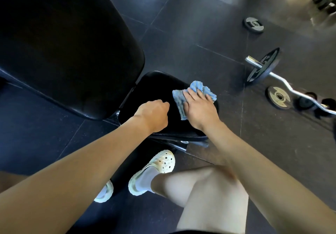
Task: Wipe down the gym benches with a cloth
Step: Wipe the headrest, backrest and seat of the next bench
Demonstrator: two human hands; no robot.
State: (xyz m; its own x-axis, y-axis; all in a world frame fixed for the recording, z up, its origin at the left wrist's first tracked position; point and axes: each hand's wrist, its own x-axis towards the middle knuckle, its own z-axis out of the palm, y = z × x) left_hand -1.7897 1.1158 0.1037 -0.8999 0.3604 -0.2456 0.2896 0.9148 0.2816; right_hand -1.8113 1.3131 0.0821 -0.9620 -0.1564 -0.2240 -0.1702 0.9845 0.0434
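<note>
Blue cloth (195, 88) lies on the right side of the seat pad (154, 88), pinned under your right hand (199, 108) — fingers straight, pressing flat, not gripping. It runs near-left to far-right and bunches up past the fingertips. Left hand (154, 114) rests on the pad just beside it, fingers curled, apparently holding nothing. Most bare pad lies left, toward the backrest (72, 52) — I'd sweep that way.

Pale perforated clogs (162, 162), grey socks (145, 180)

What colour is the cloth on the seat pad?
Light blue cloth, pressed under the right hand; clearest in the head view.
</note>
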